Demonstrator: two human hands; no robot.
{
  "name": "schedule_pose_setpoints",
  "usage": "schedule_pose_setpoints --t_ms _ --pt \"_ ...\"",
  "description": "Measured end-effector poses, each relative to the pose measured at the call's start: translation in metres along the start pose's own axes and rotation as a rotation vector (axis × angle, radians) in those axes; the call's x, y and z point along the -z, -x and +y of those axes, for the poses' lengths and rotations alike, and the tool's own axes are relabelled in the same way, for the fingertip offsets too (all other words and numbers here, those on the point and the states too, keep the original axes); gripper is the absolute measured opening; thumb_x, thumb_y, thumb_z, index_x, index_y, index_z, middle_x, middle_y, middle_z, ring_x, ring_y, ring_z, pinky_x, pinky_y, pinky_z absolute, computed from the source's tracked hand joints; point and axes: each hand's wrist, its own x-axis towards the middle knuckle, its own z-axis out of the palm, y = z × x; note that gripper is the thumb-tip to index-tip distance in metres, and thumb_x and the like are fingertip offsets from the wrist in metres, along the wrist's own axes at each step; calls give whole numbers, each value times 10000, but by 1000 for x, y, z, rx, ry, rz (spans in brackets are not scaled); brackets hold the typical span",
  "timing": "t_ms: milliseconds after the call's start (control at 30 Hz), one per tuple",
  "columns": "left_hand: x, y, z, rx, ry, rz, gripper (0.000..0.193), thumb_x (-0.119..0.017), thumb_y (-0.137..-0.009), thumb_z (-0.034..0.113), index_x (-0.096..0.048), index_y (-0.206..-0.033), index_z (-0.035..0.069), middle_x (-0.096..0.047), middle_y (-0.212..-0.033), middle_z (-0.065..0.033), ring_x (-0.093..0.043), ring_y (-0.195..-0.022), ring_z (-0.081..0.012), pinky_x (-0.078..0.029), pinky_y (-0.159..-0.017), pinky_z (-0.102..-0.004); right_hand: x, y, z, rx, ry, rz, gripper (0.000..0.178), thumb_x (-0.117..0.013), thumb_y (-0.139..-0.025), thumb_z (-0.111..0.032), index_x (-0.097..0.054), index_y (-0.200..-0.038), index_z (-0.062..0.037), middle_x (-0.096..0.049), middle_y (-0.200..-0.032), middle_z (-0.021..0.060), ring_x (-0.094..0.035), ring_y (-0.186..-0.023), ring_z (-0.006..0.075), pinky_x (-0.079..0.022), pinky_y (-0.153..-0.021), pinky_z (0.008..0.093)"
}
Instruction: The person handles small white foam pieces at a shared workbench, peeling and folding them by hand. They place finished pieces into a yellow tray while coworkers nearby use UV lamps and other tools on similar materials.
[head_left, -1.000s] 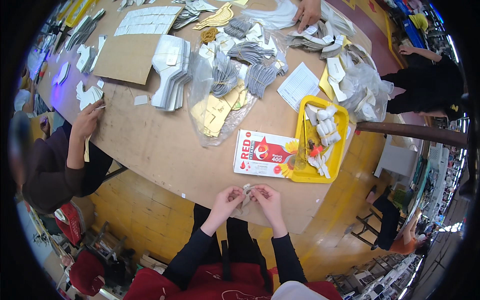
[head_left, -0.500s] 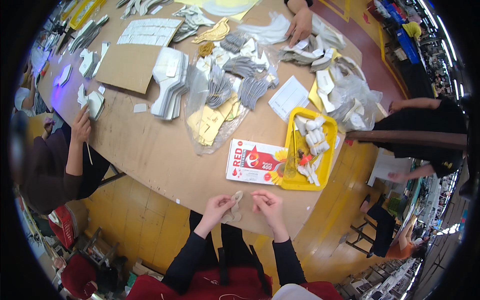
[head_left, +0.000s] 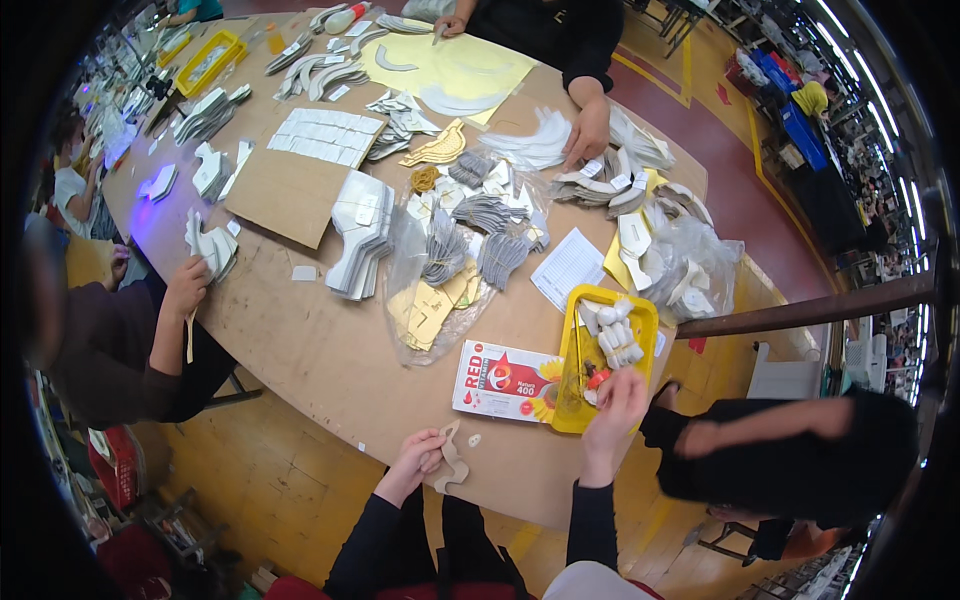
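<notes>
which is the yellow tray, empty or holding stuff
Holding stuff: white bundles and a red item lie in the yellow tray; the right hand hides part.

At 7 o'clock in the head view, the person's left hand grips a flat, wavy beige piece at the edge of the brown bench; a small white oval piece lies at its 2 o'clock. At 4 o'clock, the right hand has its fingers bunched over the near end of a rectangular yellow tray, their contact unclear. A white-and-red cardboard box meets the tray's 9 o'clock side. At 1 o'clock, a co-worker's hand touches curved grey pieces.
</notes>
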Motion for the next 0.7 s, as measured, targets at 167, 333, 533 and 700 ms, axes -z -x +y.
schedule_pose_setpoints --t_ms 167,333,533,700 --pt "4 -3 1 34 -24 -60 73 -592 -931 120 -560 -896 66 -493 -596 23 -352 -403 -51 -265 -438 -215 52 125 62 -136 352 -205 98 -635 -888 -123 -610 -821 -56 -531 -605 -12 -490 -517 61 -379 -485 216" --pt "5 -3 -1 41 -61 -22 69 -586 -932 119 -563 -906 59 -512 -624 18 -357 -404 -47 -272 -434 -216 60 164 97 135 775 -495 49 -706 -816 -108 -660 -808 -93 -595 -573 46 -594 -472 158 -463 -473 283" --pt "0 -3 1 24 -100 6 76 -580 -934 118 -570 -944 43 -521 -651 16 -363 -409 -46 -275 -436 -216 56 158 96 196 747 -466 61 -721 -804 -122 -662 -807 -104 -607 -581 38 -596 -479 181 -466 -472 290" --pt "2 -2 0 21 -104 19 88 -572 -942 128 -565 -965 43 -521 -662 19 -361 -412 -44 -281 -438 -217 55 160 97 217 758 -451 62 -719 -806 -122 -659 -802 -105 -617 -587 36 -605 -487 177 -466 -468 291"
